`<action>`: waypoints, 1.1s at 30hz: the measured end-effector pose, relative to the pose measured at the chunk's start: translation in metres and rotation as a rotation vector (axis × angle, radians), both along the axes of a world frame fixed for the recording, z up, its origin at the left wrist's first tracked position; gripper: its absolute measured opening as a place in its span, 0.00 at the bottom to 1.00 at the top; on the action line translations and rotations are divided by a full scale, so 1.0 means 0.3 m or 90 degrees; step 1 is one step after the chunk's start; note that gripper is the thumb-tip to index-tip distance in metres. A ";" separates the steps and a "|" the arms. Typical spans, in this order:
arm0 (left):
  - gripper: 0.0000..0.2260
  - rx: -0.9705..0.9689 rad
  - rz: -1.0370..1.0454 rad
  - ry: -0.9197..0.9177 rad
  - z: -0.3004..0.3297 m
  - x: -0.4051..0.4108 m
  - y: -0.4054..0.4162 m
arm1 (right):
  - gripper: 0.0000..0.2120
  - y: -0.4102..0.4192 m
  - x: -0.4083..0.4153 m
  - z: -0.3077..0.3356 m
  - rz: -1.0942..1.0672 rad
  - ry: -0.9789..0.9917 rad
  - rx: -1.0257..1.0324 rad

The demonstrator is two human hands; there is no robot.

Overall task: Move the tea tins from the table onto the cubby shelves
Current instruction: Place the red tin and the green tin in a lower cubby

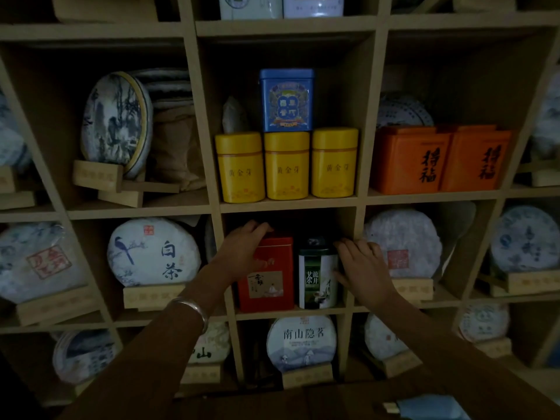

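Red tin [266,274]: we see it upright, long axis vertical, label facing us, at the left side of the middle cubby [289,310], touching the green tin.
Green tin [318,277]: upright too, long axis vertical, label towards us, at the right side of the same cubby near its front edge.
Left hand [242,253]: our fingers [257,228] curl over the red tin's top left corner and grip it; a silver bangle [194,310] sits on the wrist.
Right hand [360,265]: our fingers rest fairly straight and slightly apart against the green tin's right side, thumb low by the tin.
Cubby above: three yellow tins [286,166] stand in a row along the front edge, a blue tin [286,100] on top of them.
Cubby upper right: two orange boxes [439,159] side by side.
Other cubbies: round wrapped tea cakes [153,253] propped on wooden stands [151,295].
Shelves [288,204]: pale wood, dimly lit.
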State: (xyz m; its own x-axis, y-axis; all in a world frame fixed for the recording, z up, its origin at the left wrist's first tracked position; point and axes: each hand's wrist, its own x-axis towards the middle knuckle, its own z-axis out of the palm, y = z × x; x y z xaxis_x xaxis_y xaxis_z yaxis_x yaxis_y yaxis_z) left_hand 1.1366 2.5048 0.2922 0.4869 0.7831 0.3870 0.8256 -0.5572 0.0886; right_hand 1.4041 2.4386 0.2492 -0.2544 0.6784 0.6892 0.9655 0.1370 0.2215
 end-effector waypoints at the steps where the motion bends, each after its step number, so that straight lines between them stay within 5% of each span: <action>1: 0.33 -0.004 -0.002 0.000 0.002 0.000 -0.001 | 0.29 -0.002 -0.001 -0.002 0.001 0.004 -0.002; 17: 0.36 -0.004 0.016 0.060 0.053 0.014 -0.044 | 0.37 -0.075 0.001 0.070 0.015 0.035 -0.148; 20: 0.40 0.025 -0.028 0.013 0.089 -0.016 -0.077 | 0.32 -0.118 0.016 0.121 0.054 0.038 -0.167; 23: 0.33 0.046 -0.058 0.004 0.113 -0.028 -0.131 | 0.26 -0.177 0.017 0.153 0.061 0.021 -0.151; 27: 0.17 0.131 -0.107 0.002 0.083 0.070 -0.233 | 0.23 -0.309 0.036 0.153 -0.027 0.011 -0.162; 33: 0.22 0.075 -0.309 0.022 0.042 0.436 -0.433 | 0.25 -0.696 0.186 0.160 -0.231 0.073 -0.171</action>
